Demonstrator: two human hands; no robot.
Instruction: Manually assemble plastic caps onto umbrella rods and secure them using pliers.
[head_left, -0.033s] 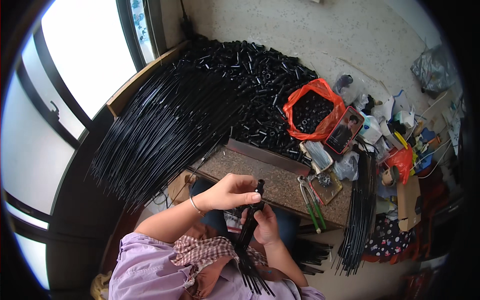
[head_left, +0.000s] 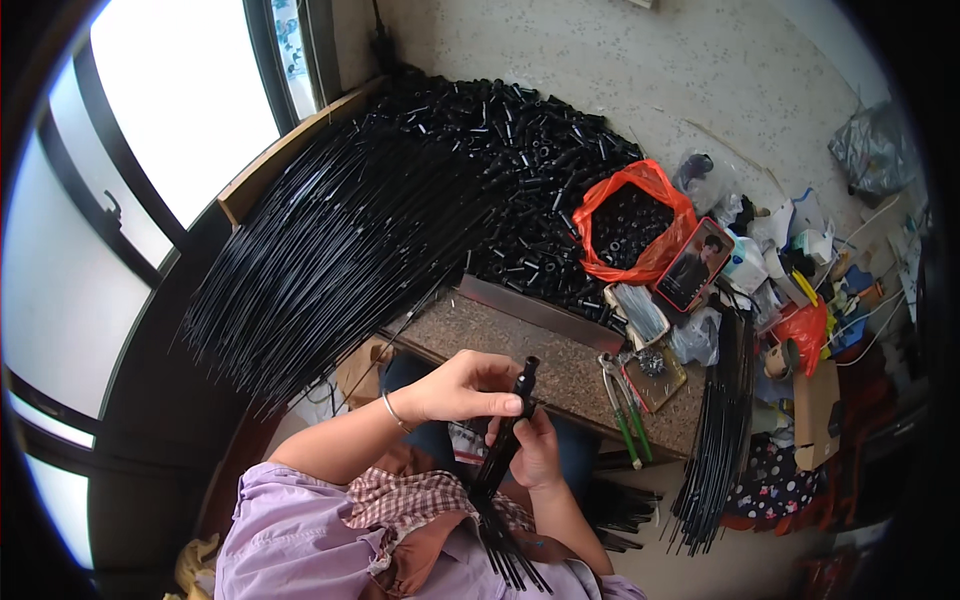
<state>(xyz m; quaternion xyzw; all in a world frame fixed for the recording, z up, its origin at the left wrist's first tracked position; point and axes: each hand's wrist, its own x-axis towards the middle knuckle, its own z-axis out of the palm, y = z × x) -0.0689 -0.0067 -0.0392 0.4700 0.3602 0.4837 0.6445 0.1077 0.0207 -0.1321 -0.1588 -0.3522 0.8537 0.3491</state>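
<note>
In front of my lap I hold a bundle of thin black rods, which looks like a folded umbrella frame, tilted with its rod ends spreading down toward my body. A short black tubular piece stands at its top. My left hand is closed around that top, thumb pressed against the tube. Just below, my right hand grips the bundle with its thumb along the front. Both sets of fingers are partly hidden behind the bundle.
A speckled bench carries a heap of black tubular pieces behind a metal strip. Long black rods overhang at left. At right are green-handled pincers, an orange-red bag, a phone and hanging rods.
The black tubular piece has shifted slightly right, and a little more of it shows above my left thumb. Both hands keep their hold. The whole view has shifted slightly.
</note>
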